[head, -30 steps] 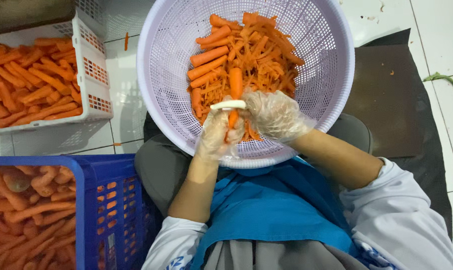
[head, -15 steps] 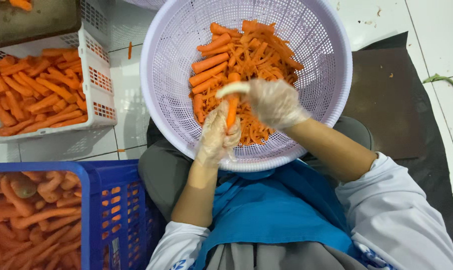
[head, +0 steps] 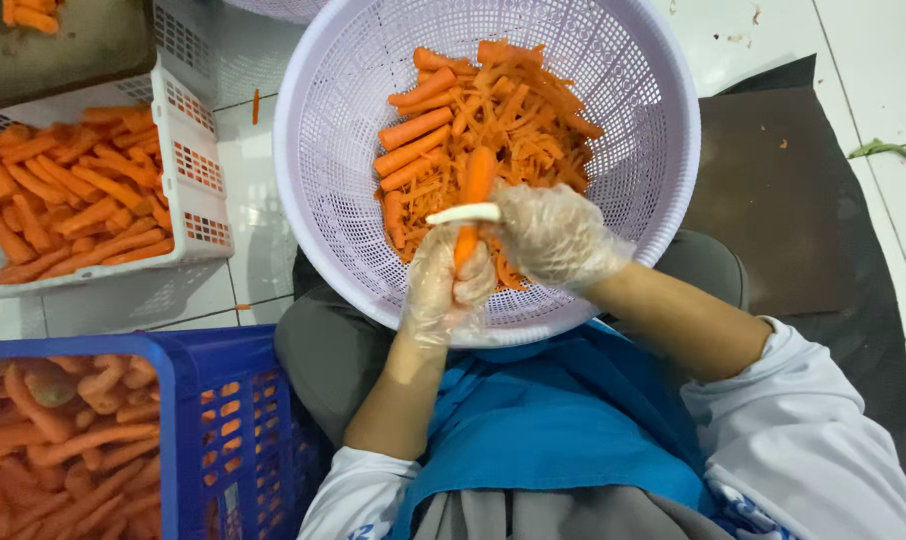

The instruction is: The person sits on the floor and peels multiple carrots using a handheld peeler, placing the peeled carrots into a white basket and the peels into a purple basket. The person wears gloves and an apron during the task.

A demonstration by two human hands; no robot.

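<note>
Your left hand (head: 448,285) fingers wrap the carrot (head: 472,200) over the lilac basket (head: 323,150); right hand (head: 553,235) grips the peeler (head: 463,213). Basket holds peelings, carrots. White crate (head: 188,160) at 9 o'clock, blue crate (head: 228,400) at 7: carrots.

Both hands, left (head: 443,290) and right (head: 553,235), wear thin, clear, crinkled plastic gloves reaching to the wrists. White sleeves (head: 823,440) are pushed up, leaving the forearms bare. A bright blue apron (head: 563,440) covers the front over grey trousers (head: 318,350). Blue markings near the sleeve cuffs are too small to make out.
</note>
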